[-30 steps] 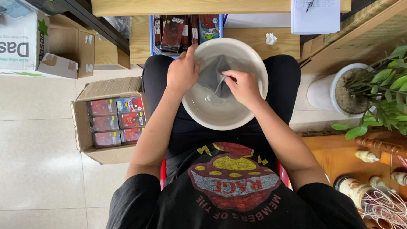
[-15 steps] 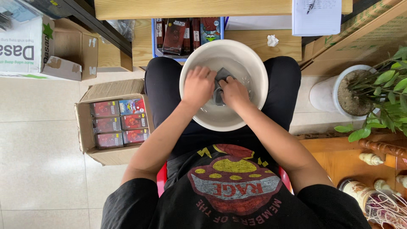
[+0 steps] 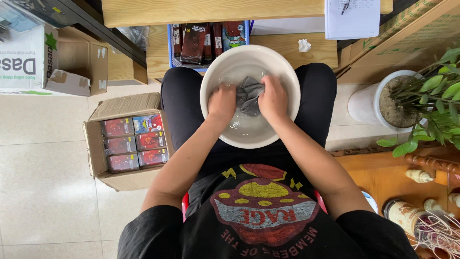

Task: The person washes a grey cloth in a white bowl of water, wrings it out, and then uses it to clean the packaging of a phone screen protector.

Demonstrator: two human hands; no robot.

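Both hands are down in the white basin [image 3: 287, 76] resting on the person's lap, and the grey cloth [image 3: 248, 95] sits bunched between them in shallow water. The left hand [image 3: 222, 103] curls its fingers closed over the cloth's left edge; the right hand [image 3: 272, 98] clamps shut on the right side. That cloth looks soft, limp and soaked, so likely heavier than dry and a bit slippery; a gathered fistful at each end seems the surest hold. The basin itself looks smooth and could tip on the knees. Just left on the floor, an open cardboard box [image 3: 125, 143] of colourful packs; ahead, a blue crate [image 3: 207, 39] of packets; to the right, a potted plant [image 3: 407, 98], near but not touching
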